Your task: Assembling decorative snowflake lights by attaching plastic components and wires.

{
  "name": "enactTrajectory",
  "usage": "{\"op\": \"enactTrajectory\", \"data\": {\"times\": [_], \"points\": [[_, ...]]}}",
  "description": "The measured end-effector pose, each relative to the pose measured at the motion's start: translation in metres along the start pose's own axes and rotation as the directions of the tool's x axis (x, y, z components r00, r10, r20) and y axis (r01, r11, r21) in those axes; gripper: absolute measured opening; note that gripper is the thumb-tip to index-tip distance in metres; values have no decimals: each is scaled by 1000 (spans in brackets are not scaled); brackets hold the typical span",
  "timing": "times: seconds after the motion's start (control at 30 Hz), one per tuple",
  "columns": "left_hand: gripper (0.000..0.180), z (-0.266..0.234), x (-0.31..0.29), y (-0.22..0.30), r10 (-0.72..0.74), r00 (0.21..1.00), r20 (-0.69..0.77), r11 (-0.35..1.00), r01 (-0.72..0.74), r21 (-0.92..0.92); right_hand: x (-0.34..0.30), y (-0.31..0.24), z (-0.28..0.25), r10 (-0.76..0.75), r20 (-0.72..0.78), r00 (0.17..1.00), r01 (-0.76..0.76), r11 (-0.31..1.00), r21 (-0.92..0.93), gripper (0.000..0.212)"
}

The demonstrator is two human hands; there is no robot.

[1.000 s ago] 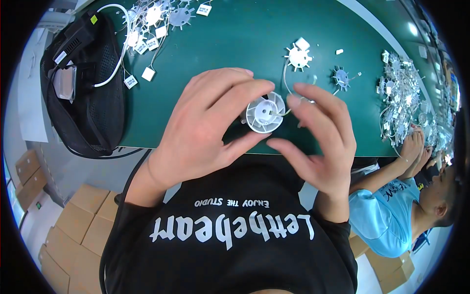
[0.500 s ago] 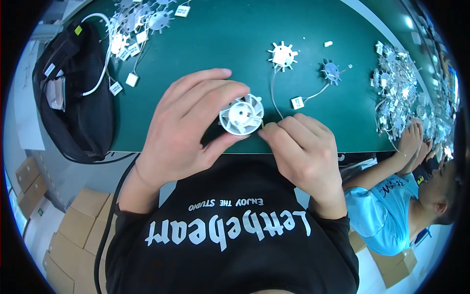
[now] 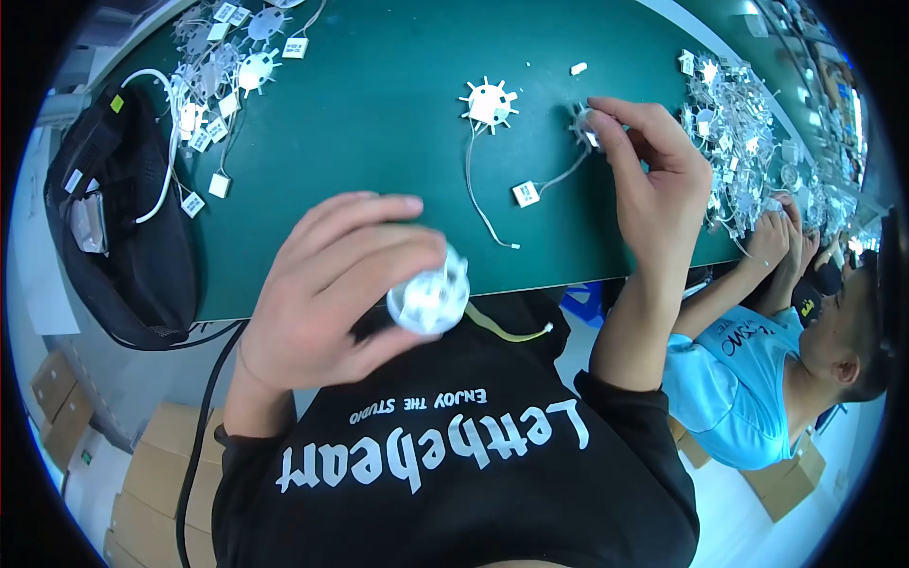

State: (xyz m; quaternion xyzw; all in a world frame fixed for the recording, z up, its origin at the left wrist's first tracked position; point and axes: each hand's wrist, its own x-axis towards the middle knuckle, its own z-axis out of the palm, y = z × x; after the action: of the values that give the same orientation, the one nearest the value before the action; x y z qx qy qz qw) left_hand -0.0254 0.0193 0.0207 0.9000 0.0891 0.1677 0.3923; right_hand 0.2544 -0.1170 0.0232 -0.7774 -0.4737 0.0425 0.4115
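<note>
Since the earlier frame your right hand [image 3: 653, 180] has left the white finned housing [image 3: 429, 295] and reached out over the green desk [image 3: 379, 123]. Your left hand [image 3: 331, 284] grips that housing at the desk's near edge, fingers closed round it. Further right, your right fingers [image 3: 606, 128] pinch a small spiked part [image 3: 585, 128] lying on the desk.

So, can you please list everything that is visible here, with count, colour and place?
finned round part: one, white, held in the left hand near the table edge
spiked disc: one, white, on the table, wire trailing
small spiked part: one, grey, under the right fingertips
heaps of parts: two, white, table far left and far right
table: one, green
bag: one, black, left
co-worker: one, blue shirt, right
cardboard boxes: several, brown, floor
left hand: holding
right hand: reaching
</note>
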Motion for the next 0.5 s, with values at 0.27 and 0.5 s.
{"op": "enactTrajectory", "data": {"times": [0.27, 0.5], "points": [[72, 21, 36, -6, -67, 934, -352, 955, 162, 249, 46, -41, -39, -268, -505, 821, 277, 959, -59, 17], [82, 6, 48, 0, 158, 841, -517, 968, -235, -87, 52, -71, -46, -454, -383, 804, 467, 882, -66, 26]]}}
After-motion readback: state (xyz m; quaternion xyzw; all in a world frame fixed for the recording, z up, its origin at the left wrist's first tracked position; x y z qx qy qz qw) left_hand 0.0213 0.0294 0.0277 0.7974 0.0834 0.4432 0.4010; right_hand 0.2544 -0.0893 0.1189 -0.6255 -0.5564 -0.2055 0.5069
